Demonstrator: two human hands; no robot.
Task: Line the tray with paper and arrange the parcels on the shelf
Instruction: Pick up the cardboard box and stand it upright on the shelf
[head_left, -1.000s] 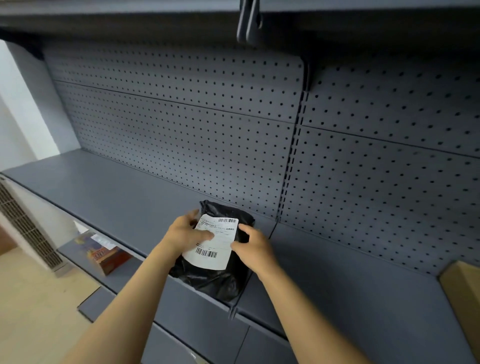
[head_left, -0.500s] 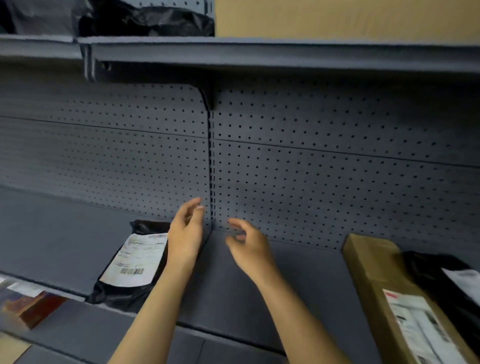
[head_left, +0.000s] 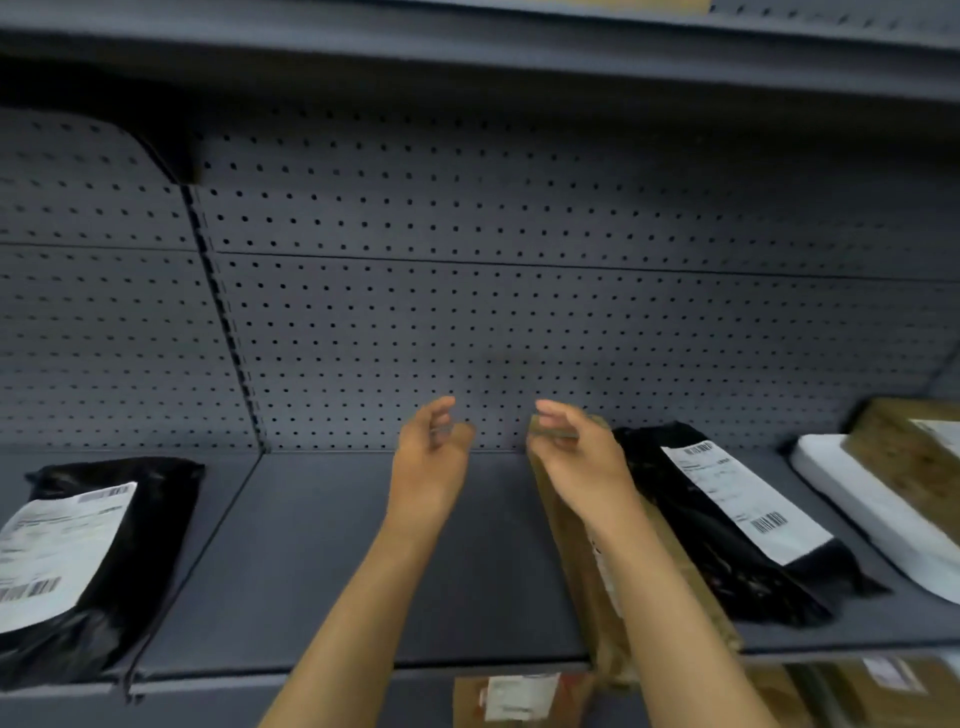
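A black parcel bag with a white label (head_left: 98, 561) lies flat at the left of the grey shelf (head_left: 374, 561). My left hand (head_left: 431, 457) hovers over the bare middle of the shelf, fingers loosely curled, holding nothing. My right hand (head_left: 576, 457) hangs empty above the far end of a long brown cardboard parcel (head_left: 587, 587). A second black bag with a label (head_left: 727, 519) lies right of that box. Further right sit a white parcel (head_left: 872, 514) and a brown box (head_left: 914, 457) on top of it.
The perforated grey back panel (head_left: 467, 322) closes the shelf behind. An upper shelf (head_left: 467, 57) overhangs my hands. On the shelf below, brown labelled boxes (head_left: 519, 699) show at the bottom edge.
Both hands let go of the left black bag, which now lies on the shelf. My view and hands swung right; the hands now hover by the long brown parcel.
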